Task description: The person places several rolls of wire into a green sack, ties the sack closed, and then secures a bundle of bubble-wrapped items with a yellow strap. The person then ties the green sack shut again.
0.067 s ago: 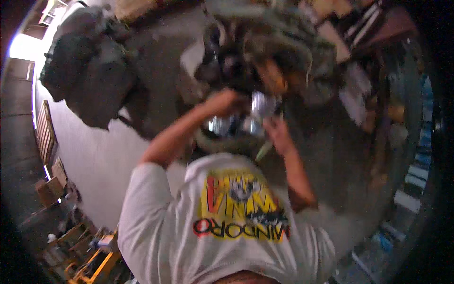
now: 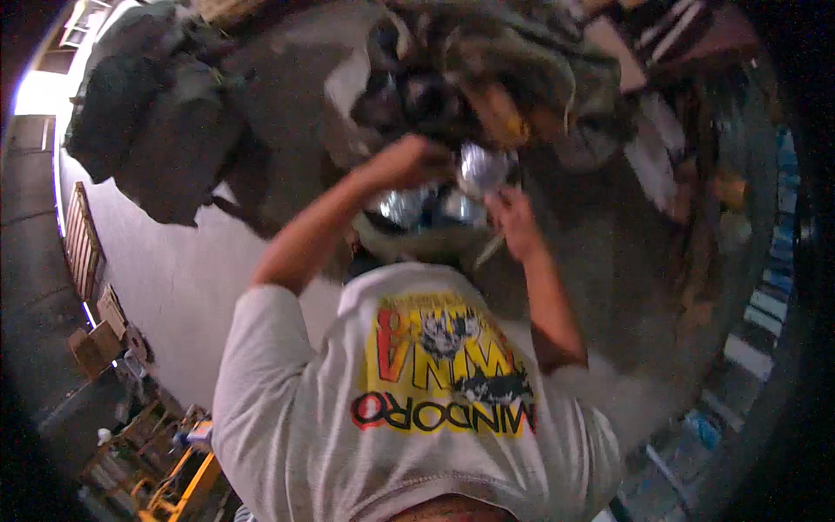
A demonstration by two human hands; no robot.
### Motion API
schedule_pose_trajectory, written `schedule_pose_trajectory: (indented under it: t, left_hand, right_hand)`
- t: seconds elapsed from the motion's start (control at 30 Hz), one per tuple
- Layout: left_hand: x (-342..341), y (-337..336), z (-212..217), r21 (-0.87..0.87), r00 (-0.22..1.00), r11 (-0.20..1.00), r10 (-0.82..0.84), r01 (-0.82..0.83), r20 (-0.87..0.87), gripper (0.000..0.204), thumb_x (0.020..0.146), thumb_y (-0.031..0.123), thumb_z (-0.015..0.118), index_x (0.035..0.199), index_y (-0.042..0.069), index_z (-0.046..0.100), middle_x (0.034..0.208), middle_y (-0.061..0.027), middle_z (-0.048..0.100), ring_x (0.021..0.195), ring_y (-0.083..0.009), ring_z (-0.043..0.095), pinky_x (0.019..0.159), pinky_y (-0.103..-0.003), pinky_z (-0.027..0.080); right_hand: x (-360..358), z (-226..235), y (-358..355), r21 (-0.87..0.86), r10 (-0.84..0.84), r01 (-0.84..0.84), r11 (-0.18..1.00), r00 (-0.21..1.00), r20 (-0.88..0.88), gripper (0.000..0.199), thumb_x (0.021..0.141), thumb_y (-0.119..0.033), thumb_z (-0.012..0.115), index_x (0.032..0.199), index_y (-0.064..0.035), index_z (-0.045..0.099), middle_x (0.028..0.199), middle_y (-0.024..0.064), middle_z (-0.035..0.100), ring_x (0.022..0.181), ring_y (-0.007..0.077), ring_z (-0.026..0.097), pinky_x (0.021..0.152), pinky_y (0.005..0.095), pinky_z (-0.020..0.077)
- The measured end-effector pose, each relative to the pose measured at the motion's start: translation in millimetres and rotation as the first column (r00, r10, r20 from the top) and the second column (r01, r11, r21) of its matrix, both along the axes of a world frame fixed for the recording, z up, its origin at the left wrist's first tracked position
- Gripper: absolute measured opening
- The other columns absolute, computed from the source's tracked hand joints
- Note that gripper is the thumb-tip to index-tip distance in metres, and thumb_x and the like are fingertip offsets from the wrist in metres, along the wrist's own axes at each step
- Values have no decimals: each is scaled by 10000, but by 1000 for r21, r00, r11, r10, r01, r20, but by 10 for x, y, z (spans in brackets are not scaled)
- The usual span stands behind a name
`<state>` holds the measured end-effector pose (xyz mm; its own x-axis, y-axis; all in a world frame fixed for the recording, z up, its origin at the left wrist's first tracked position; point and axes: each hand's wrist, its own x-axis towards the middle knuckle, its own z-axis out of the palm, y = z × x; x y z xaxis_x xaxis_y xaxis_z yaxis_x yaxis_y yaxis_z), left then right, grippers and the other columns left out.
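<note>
In front of me a shiny, rounded silver object (image 2: 483, 168), too blurred to name, is between my hands. My right hand (image 2: 517, 224) has its bent fingers at the object's lower right edge, gripping it. Just left of it is my left hand (image 2: 416, 162), its fingers curled and pointing toward the object; what they hold is hidden by blur. Beneath my hands an olive sack or bag (image 2: 404, 246) gapes, with more shiny silver pieces (image 2: 400, 209) in it.
A heap of brownish-green sacks (image 2: 539, 74) lies beyond my hands. Large dark sacks (image 2: 161, 130) stand at the left on the grey floor (image 2: 165, 296). Cardboard boxes (image 2: 94, 348) and a yellow metal frame (image 2: 187, 491) are at lower left. Stacked goods (image 2: 752, 352) line the right side.
The view has shifted slightly, so my hands and the silver object appear a little higher in the picture. Their hold looks the same.
</note>
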<state>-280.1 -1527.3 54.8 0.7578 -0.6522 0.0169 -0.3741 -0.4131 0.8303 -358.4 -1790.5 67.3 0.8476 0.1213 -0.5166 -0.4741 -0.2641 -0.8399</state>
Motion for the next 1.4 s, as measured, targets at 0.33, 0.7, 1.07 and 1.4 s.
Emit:
schedule_pose_trajectory:
  t: [0.33, 0.7, 1.07, 1.4]
  left_hand:
    - [112, -89, -547, -41, 905, 976, 180, -212, -386, 231, 881, 255, 673, 963, 39, 690, 756, -86, 657, 682, -137, 574, 654, -333, 479]
    - [-1025, -100, -1594, 481, 959, 864, -9, 150, -283, 465, 802, 399, 696, 1100, 49, 625, 967, -196, 694, 899, -372, 674, 765, -465, 530]
    - [-1247, 81, -1518, 485, 925, 872, 130, 64, -356, 318, 836, 284, 640, 1087, 89, 652, 958, -214, 685, 897, -382, 669, 778, -480, 528]
    - [-1427, 70, -1898, 261, 686, 930, 367, -258, -629, 271, 889, 228, 633, 1079, 43, 688, 889, -180, 706, 798, -289, 686, 747, -411, 517]
  right_hand:
    - [38, -427, 133, 43, 37, -46, 998, 979, 202, 158, 934, -196, 619, 914, -44, 656, 759, -5, 612, 640, 49, 484, 563, 233, 380]
    - [-641, -1193, -75, -52, -283, 291, 955, 951, 121, 143, 943, -194, 609, 953, -53, 631, 791, 16, 612, 685, 100, 555, 619, 271, 462]
    - [-939, -1780, 559, -21, 43, -42, 999, 999, 32, 189, 922, -191, 612, 976, -12, 641, 894, 90, 660, 851, 197, 603, 770, 335, 467]
    - [-990, -2145, 869, -306, 167, -107, 946, 970, 177, 174, 867, -119, 653, 965, 23, 626, 851, 154, 679, 732, 268, 640, 669, 364, 478]
